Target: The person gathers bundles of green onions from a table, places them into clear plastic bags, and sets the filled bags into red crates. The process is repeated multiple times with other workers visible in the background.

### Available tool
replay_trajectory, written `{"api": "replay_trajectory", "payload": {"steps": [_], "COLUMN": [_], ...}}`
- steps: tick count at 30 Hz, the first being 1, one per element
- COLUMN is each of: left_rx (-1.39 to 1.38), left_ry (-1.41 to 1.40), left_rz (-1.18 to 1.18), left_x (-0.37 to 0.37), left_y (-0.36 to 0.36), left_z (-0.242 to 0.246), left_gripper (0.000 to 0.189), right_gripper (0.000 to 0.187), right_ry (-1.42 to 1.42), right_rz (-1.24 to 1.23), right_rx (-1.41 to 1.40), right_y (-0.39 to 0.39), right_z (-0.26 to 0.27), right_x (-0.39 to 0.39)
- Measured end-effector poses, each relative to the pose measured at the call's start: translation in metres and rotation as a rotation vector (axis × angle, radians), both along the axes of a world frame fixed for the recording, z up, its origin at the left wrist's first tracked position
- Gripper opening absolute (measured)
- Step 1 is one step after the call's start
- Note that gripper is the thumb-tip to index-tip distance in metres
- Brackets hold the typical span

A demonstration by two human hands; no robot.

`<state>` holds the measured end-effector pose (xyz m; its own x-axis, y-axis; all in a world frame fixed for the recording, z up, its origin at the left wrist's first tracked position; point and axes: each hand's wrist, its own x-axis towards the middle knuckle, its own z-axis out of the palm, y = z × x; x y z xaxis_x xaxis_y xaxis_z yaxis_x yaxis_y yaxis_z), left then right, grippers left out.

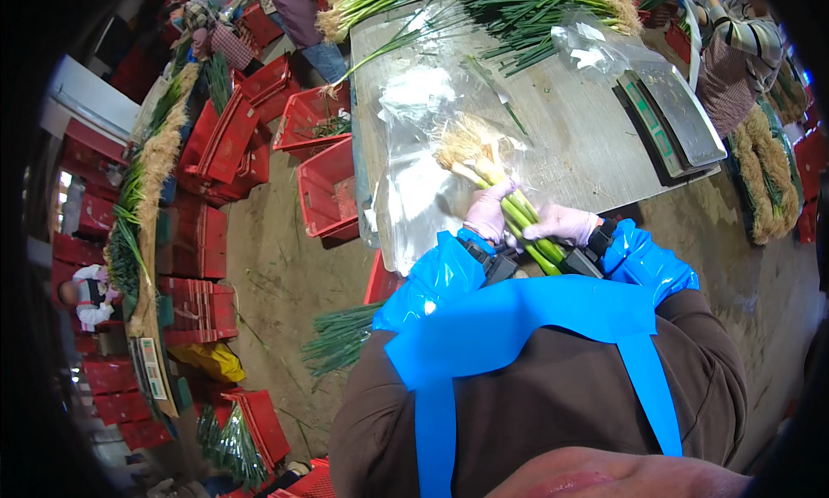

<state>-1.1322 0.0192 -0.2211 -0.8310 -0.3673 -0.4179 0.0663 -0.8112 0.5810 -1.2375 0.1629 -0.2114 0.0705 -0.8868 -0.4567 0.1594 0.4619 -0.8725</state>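
Observation:
A bunch of green onions [520, 208] slants across the near edge of the table, its pale bulbs and tangled roots [467, 140] pointing away from me. My left hand [489, 210], in a thin pinkish glove, is wrapped around the stalks just below the white bulbs. Lower down the same stalks, my gloved right hand [562, 224] grips them with the thumb on top. The leaf ends are hidden by my blue apron. Clear plastic bags [414, 203] lie flat on the table to the left of the bunch and under its roots.
Piles of green onions [537, 18] cover the far side of the metal table [570, 116]. A weighing scale [677, 119] stands at its right edge. Red crates [329, 190] sit along the left side. Other people [738, 51] are around neighbouring tables. More onions [343, 339] lie low at my left.

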Motion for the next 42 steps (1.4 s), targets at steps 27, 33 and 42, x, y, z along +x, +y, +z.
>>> {"api": "replay_trajectory", "payload": {"steps": [27, 33, 42], "left_rx": [-2.101, -1.835, -1.566], "left_ry": [0.508, 0.523, 0.529], "left_rz": [-0.475, -0.593, -0.884], "left_x": [-0.039, -0.038, -0.04], "left_y": [0.145, 0.172, 0.191], "left_z": [0.014, 0.031, 0.009], "left_gripper": [0.012, 0.015, 0.021], "right_gripper": [0.065, 0.073, 0.073], "right_ry": [-0.094, 0.178, 0.055], "right_rz": [-0.635, -0.504, -0.419], "right_rx": [-0.034, -0.073, 0.225], "right_y": [0.219, 0.226, 0.267], "right_z": [-0.001, -0.001, 0.026], "right_x": [0.063, 0.023, 0.042]}}
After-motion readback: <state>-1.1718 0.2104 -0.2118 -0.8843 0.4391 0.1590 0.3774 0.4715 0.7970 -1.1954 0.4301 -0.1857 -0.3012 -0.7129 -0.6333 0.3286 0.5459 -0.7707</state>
